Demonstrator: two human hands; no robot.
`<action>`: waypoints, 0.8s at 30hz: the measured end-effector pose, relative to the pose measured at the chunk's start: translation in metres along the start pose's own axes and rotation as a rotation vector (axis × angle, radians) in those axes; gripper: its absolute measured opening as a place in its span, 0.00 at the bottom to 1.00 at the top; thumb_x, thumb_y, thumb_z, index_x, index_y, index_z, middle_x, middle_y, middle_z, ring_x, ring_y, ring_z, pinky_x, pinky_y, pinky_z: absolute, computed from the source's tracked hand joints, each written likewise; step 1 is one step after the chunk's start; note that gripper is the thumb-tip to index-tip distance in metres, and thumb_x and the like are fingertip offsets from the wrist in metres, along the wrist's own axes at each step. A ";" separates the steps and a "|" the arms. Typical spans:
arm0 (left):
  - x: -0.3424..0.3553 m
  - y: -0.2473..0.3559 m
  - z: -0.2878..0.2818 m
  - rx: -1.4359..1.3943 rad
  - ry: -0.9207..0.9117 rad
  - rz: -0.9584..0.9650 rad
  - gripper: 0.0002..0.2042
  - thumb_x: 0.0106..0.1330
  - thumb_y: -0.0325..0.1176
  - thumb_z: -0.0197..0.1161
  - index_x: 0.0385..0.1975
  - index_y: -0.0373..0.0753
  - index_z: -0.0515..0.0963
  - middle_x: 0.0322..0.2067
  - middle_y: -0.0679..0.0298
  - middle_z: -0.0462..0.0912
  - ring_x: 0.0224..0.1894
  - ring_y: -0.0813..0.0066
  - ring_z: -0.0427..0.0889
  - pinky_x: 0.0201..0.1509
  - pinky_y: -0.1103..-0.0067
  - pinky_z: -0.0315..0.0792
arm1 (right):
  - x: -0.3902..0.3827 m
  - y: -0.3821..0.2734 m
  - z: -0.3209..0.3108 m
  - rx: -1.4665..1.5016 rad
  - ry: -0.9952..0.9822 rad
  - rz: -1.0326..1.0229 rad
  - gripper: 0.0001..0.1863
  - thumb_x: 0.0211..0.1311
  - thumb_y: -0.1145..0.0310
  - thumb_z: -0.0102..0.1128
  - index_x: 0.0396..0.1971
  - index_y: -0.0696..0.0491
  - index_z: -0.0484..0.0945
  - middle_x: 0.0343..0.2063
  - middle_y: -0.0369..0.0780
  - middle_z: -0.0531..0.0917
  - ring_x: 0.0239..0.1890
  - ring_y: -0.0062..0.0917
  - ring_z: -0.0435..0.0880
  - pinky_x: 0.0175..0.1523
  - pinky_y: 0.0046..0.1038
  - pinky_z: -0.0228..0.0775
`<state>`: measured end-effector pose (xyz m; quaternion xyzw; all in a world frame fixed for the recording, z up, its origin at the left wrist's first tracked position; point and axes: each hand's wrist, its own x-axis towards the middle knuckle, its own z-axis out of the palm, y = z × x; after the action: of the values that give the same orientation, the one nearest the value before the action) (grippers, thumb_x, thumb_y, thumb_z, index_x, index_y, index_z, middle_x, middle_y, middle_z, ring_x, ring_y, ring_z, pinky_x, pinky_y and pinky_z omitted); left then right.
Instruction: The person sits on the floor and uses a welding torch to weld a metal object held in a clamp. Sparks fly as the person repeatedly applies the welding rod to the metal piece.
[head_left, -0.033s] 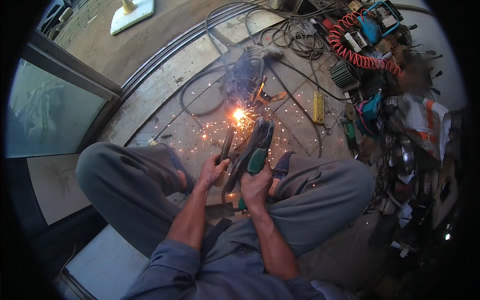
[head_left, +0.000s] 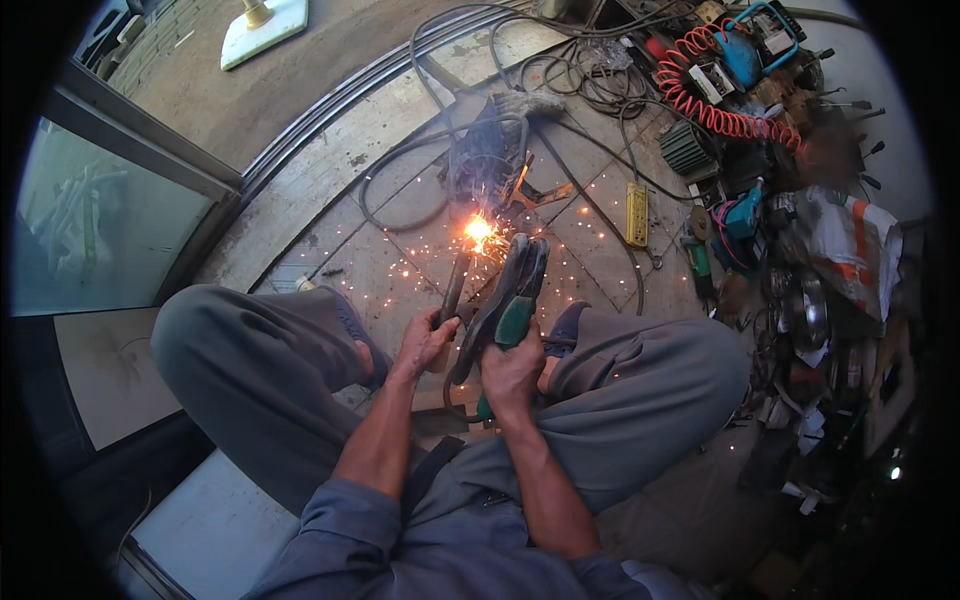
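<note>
My right hand (head_left: pixel 513 375) is closed around the green grip of a welding electrode holder (head_left: pixel 516 320), whose dark, worn jaws point away from me. My left hand (head_left: pixel 425 342) wraps round a dark bar (head_left: pixel 455 285) with a tan lower end. The bar's far end reaches close to a bright welding arc (head_left: pixel 479 230) throwing orange sparks. Just beyond the arc lies a dark, sooty workpiece (head_left: pixel 485 150); glare and smoke hide where they meet. A brass-coloured clamp (head_left: pixel 540 192) sits at its right side. The electrode itself cannot be made out.
Cables (head_left: pixel 600 85) loop over the tiled floor. A yellow power strip (head_left: pixel 637 215) lies to the right, near a green angle grinder (head_left: pixel 698 262), a red coiled hose (head_left: pixel 690 95) and piled tools. Glass door panels (head_left: pixel 100 220) stand left; my bent legs flank the work.
The sparks are scattered differently, and the smoke over the workpiece looks thinner. Both hands keep the same place and hold.
</note>
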<state>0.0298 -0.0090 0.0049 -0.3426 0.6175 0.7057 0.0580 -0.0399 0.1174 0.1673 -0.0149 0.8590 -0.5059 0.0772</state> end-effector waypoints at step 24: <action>-0.004 0.007 0.005 -0.042 0.095 0.023 0.17 0.64 0.38 0.69 0.42 0.30 0.74 0.28 0.60 0.83 0.31 0.76 0.80 0.37 0.77 0.75 | 0.000 0.005 0.002 0.031 -0.008 0.064 0.18 0.47 0.74 0.71 0.38 0.59 0.75 0.26 0.51 0.84 0.33 0.48 0.86 0.40 0.41 0.74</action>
<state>0.0272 -0.0051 0.0132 -0.3695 0.6087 0.7020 0.0135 -0.0397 0.1176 0.1622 0.0118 0.8507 -0.5165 0.0973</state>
